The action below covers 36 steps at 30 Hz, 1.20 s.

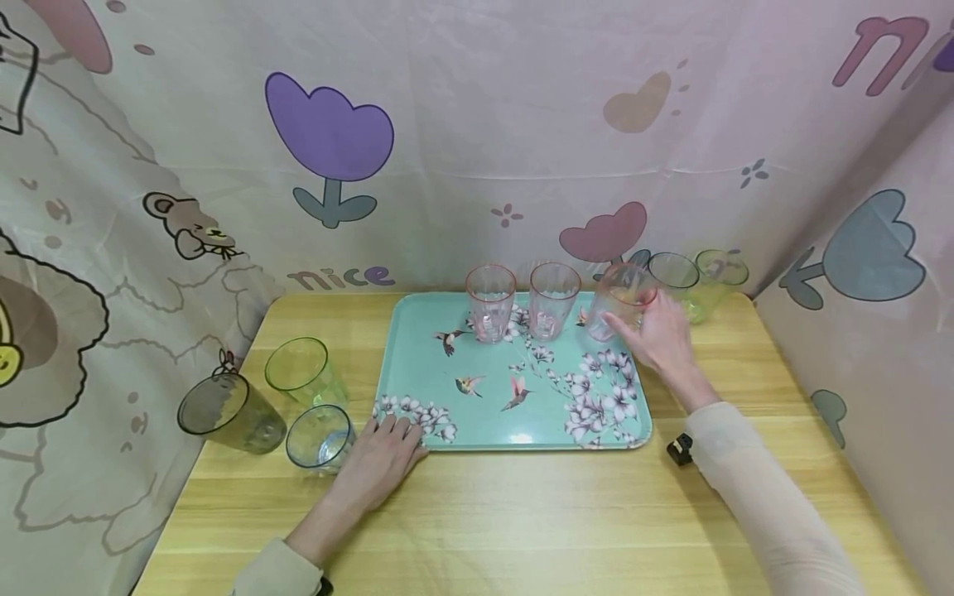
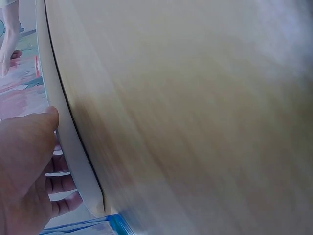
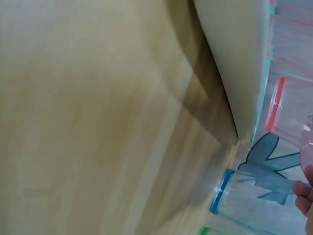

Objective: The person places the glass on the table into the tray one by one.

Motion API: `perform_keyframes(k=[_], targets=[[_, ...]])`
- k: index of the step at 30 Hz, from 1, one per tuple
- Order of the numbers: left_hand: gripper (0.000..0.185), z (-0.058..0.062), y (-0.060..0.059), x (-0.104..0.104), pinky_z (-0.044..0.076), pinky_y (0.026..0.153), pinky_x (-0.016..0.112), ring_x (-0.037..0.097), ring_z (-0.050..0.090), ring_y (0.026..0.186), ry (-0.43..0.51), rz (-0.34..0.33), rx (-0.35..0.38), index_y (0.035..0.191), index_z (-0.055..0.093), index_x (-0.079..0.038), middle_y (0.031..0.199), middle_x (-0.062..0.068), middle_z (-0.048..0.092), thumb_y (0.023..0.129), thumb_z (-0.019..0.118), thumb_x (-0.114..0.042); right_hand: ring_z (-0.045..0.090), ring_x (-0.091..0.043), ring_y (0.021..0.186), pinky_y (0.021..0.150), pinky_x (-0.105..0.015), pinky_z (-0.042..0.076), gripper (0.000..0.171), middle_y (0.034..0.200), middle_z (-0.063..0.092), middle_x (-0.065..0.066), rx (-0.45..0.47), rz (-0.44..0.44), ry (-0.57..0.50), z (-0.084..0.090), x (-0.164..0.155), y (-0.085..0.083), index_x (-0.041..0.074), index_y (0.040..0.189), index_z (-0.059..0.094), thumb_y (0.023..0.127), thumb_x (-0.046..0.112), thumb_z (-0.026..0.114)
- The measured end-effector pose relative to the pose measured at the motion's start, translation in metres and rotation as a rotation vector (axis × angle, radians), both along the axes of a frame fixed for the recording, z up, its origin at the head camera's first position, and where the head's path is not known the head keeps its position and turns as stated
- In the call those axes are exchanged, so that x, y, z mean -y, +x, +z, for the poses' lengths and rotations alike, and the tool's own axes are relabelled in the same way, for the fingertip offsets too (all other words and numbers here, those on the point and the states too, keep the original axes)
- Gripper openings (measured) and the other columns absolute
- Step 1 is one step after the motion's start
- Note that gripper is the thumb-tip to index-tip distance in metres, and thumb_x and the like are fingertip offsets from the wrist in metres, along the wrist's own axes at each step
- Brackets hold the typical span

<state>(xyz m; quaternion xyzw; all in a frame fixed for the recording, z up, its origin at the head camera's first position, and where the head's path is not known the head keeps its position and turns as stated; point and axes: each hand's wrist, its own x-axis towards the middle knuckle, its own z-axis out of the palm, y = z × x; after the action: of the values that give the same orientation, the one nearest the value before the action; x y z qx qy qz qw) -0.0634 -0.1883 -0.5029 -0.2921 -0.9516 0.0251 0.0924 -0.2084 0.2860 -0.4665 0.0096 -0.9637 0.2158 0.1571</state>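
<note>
Right hand (image 1: 656,335) grips a pink cup (image 1: 620,302) on the tray (image 1: 417,364).

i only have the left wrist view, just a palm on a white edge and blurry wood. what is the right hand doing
Observer: The right hand grips a pink cup, tilted, at the far right corner of the tray.
Operator: any other cups on the tray
Observer: Two more pink cups stand upright along its far edge.
Operator: whats near my left hand
Observer: The left hand lies flat on the tray's near left corner, beside a blue cup.
</note>
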Motion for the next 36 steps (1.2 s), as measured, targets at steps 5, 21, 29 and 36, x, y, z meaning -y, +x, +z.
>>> perform_keyframes(k=[5, 21, 29, 36], targets=[[0.029, 0.0, 0.0, 0.0, 0.054, 0.084, 0.045, 0.025, 0.061, 0.09, 0.002, 0.007, 0.013, 0.1, 0.059, -0.013, 0.094, 0.005, 0.064, 0.105, 0.062, -0.042, 0.058, -0.044, 0.109, 0.103, -0.06, 0.045, 0.086, 0.116, 0.061, -0.026, -0.004, -0.002, 0.016, -0.004, 0.004, -0.002, -0.004, 0.128, 0.051, 0.096, 0.076, 0.054], [0.029, -0.001, 0.0, 0.0, 0.056, 0.087, 0.048, 0.025, 0.062, 0.092, 0.003, 0.003, 0.01, 0.102, 0.06, -0.014, 0.095, 0.005, 0.064, 0.105, 0.061, -0.043, 0.059, -0.043, 0.105, 0.104, -0.06, 0.047, 0.087, 0.112, 0.061, -0.024, 0.021, 0.005, 0.054, -0.014, 0.01, -0.009, -0.004, 0.129, 0.051, 0.095, 0.077, 0.054], [0.029, 0.0, 0.0, -0.001, 0.056, 0.091, 0.051, 0.027, 0.063, 0.095, -0.004, 0.018, 0.036, 0.104, 0.061, -0.013, 0.098, 0.006, 0.066, 0.106, 0.06, -0.042, 0.06, -0.046, 0.111, 0.107, -0.061, 0.046, 0.089, 0.116, 0.062, -0.026, 0.031, -0.003, 0.048, -0.014, 0.014, -0.01, -0.004, 0.13, 0.052, 0.095, 0.077, 0.055], [0.029, 0.001, 0.0, -0.001, 0.055, 0.089, 0.049, 0.026, 0.062, 0.094, -0.013, 0.02, 0.035, 0.104, 0.061, -0.014, 0.097, 0.006, 0.065, 0.106, 0.06, -0.043, 0.061, -0.046, 0.111, 0.107, -0.061, 0.046, 0.09, 0.116, 0.062, -0.025, 0.03, -0.017, 0.03, -0.015, 0.014, -0.013, -0.003, 0.134, 0.05, 0.094, 0.078, 0.057]])
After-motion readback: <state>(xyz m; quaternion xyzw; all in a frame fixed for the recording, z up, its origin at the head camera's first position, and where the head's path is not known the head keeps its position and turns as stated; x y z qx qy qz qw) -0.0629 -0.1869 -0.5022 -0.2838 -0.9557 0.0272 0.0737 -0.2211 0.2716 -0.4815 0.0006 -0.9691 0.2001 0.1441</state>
